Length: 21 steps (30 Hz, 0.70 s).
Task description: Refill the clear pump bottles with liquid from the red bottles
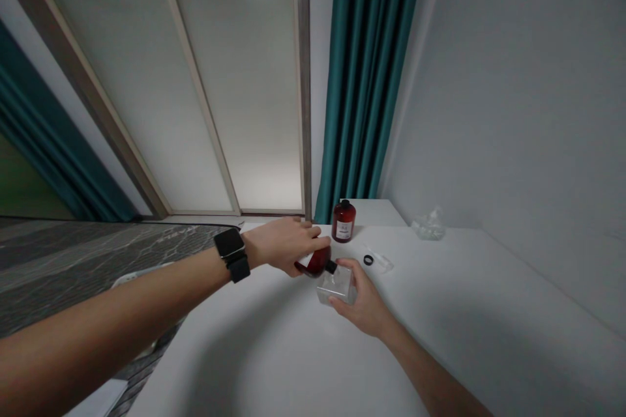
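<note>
My left hand (pixel 288 244), with a black watch on its wrist, is wrapped round a dark red bottle (pixel 319 262). That bottle is tilted, its black neck pointing down and right at the top of a clear square bottle (pixel 335 288). Around the right side of the clear bottle, my right hand (pixel 364 300) has its thumb in front and fingers behind. Whether liquid is flowing between the two I cannot tell. Behind them a second red bottle (pixel 344 221) with a white label and black top stands upright. Right of it lie a black ring (pixel 368 260) and a clear plastic piece (pixel 380 259).
The white table (pixel 303 365) meets a grey wall (pixel 528 111) on the right. A crumpled clear plastic item (pixel 429 225) lies near that wall. Beyond the table hang teal curtains (pixel 369 78) beside frosted sliding doors (pixel 244 91).
</note>
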### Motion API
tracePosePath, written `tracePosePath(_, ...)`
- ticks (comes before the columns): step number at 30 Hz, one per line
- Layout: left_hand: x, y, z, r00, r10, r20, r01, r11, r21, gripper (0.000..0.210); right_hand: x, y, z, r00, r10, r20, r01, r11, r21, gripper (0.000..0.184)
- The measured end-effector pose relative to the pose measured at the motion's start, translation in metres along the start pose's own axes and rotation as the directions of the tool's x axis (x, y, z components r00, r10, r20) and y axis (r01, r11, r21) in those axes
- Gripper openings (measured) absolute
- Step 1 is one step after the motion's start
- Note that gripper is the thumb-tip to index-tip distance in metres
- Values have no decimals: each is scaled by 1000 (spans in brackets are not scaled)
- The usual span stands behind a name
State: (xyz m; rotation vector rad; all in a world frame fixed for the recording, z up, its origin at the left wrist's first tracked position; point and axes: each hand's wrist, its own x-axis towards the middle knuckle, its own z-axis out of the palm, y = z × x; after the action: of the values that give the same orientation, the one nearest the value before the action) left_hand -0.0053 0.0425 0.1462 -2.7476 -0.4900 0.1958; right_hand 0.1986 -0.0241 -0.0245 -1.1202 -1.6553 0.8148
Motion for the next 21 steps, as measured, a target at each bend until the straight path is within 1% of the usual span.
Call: tracePosePath(21,-2,1,2,999,-24,-21,24,999,-38,50,-1,-4,-1,1000,9,-14,-9,1000,0,62)
